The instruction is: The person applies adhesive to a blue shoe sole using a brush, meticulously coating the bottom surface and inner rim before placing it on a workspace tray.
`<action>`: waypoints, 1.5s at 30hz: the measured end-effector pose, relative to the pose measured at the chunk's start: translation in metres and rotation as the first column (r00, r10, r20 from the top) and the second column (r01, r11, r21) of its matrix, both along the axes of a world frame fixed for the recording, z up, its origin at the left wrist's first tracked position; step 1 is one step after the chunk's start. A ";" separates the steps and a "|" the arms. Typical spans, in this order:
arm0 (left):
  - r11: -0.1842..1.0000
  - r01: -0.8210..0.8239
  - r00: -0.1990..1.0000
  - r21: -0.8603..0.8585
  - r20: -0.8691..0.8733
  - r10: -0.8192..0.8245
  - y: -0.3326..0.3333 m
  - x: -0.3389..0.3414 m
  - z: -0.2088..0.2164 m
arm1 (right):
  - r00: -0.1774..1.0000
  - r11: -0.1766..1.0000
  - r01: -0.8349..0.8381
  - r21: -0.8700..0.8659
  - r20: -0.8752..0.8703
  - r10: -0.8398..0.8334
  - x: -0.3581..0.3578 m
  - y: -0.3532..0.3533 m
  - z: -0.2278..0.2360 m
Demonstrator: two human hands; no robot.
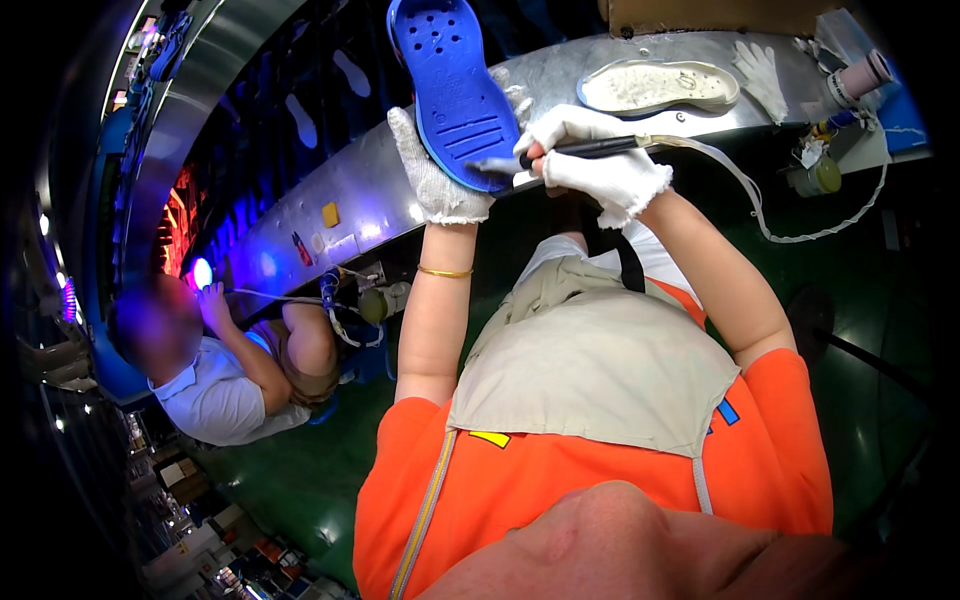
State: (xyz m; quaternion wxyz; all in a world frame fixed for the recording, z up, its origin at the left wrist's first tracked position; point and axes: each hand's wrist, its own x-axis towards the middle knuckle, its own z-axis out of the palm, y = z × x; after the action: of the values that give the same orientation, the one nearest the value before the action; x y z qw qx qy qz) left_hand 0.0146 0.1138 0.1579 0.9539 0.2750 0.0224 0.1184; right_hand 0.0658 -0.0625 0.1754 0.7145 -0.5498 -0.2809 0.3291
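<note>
I judge I'm mid-way through working the edge of the blue clog sole (452,90) with the dark pen-like tool (585,148). My left hand (437,180) has gloved fingers clamped on the sole's near end, holding it up over the counter (560,70). My right hand (600,165) grips the tool, tip touching the sole's near rim. Next calls for steady tracing along that rim.
</note>
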 end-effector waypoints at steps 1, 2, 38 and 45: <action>1.000 0.023 1.000 -0.011 0.000 -0.023 0.001 0.000 0.001 | 1.000 1.000 0.017 0.018 0.019 -0.017 0.000 0.000 -0.002; 0.999 0.048 0.999 -0.020 0.005 -0.048 0.002 0.002 0.005 | 1.000 1.000 0.004 0.008 0.011 -0.004 -0.002 -0.001 0.000; 0.818 0.471 0.761 0.330 -0.620 -0.189 0.023 0.017 0.036 | 0.922 0.892 -0.152 -0.425 0.265 0.283 0.039 -0.011 0.015; 0.926 0.375 0.904 0.044 -0.237 -0.355 0.013 0.005 0.024 | 0.991 0.986 -0.034 -0.164 0.124 0.055 0.012 -0.010 0.022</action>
State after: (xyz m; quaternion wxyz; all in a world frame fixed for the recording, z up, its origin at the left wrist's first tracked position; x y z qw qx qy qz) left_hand 0.0193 0.1264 0.1818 0.9372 0.3280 0.0730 -0.0933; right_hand 0.0777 -0.0725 0.1978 0.6407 -0.6192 -0.3108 0.3308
